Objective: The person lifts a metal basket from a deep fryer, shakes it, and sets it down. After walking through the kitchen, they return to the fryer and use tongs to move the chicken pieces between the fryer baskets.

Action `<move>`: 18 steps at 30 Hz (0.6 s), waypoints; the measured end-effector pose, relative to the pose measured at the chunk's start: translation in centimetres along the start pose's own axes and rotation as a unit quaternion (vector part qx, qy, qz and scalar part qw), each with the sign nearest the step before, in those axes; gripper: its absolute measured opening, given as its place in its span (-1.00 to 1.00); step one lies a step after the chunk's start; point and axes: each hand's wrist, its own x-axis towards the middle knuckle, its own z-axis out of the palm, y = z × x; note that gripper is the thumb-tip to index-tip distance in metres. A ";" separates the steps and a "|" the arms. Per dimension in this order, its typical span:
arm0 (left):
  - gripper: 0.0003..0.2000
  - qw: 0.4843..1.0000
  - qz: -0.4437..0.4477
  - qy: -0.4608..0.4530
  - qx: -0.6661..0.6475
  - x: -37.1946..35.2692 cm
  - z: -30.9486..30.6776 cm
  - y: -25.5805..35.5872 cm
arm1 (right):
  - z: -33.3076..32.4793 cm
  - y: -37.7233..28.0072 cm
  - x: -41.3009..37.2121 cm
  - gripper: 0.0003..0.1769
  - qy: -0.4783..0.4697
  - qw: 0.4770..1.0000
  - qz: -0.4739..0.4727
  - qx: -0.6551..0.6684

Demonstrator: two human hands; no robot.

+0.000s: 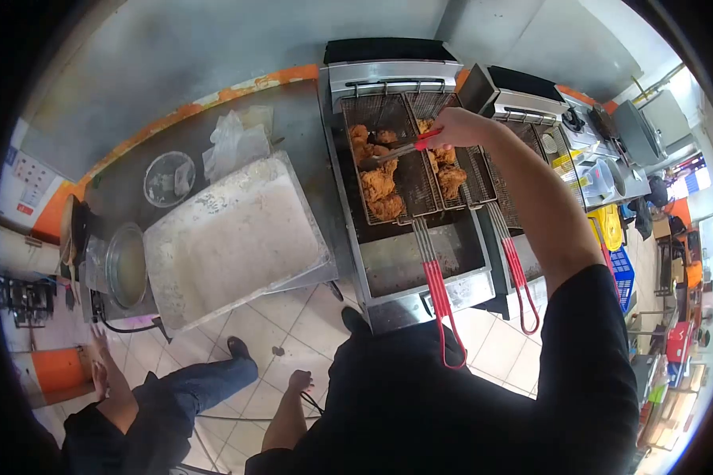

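Observation:
My right hand [461, 128] reaches over the fryer, closed on red-handled tongs [404, 152]. Their metal tips sit among fried chicken pieces [377, 184] in the left fryer basket [405, 178]. More browned chicken [450, 179] lies in the basket beside it, partly under my forearm. Both baskets rest at the back of the fryer [420, 252], with red-coated handles [438, 294] pointing toward me. Low by my side, my left hand [299, 381] is closed around a thin black looped thing, whose kind I cannot make out.
Left of the fryer stands a flour-dusted tray [234, 233], near a plastic tub [169, 179], a plastic bag [234, 146] and a metal bowl [125, 265]. A second fryer [523, 95] adjoins on the right. Another person [162, 404] is close at lower left, hands out.

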 end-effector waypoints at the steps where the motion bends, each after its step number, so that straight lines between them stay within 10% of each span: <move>1: -0.80 0.943 -0.174 0.050 -0.279 0.5 -0.9 1.2 | 0.0 -0.5 -0.1 -0.62 0.011 1.000 0.010 -0.009; 2: -0.80 0.777 -0.330 0.094 -0.527 0.5 -1.8 2.3 | 0.2 -1.0 -0.4 -0.64 0.020 0.999 0.020 -0.017; 6: -0.80 0.721 -0.330 0.263 -0.549 -0.7 -5.2 6.4 | -1.1 -2.0 -4.6 -0.67 0.060 0.996 0.002 -0.059; 11: -0.81 0.737 -0.349 0.209 -0.539 -1.0 -3.2 5.4 | -0.4 -2.2 -7.7 -0.70 0.268 0.952 -0.050 -0.139; 15: -0.80 0.697 -0.306 0.051 -0.646 0.0 0.8 -0.3 | 4.2 -2.4 -6.7 -0.56 0.274 0.854 -0.040 -0.440; 18: -0.79 0.744 -0.316 0.042 -0.588 0.5 3.3 -2.5 | 4.8 -3.3 -9.1 -0.53 0.282 0.874 -0.105 -0.382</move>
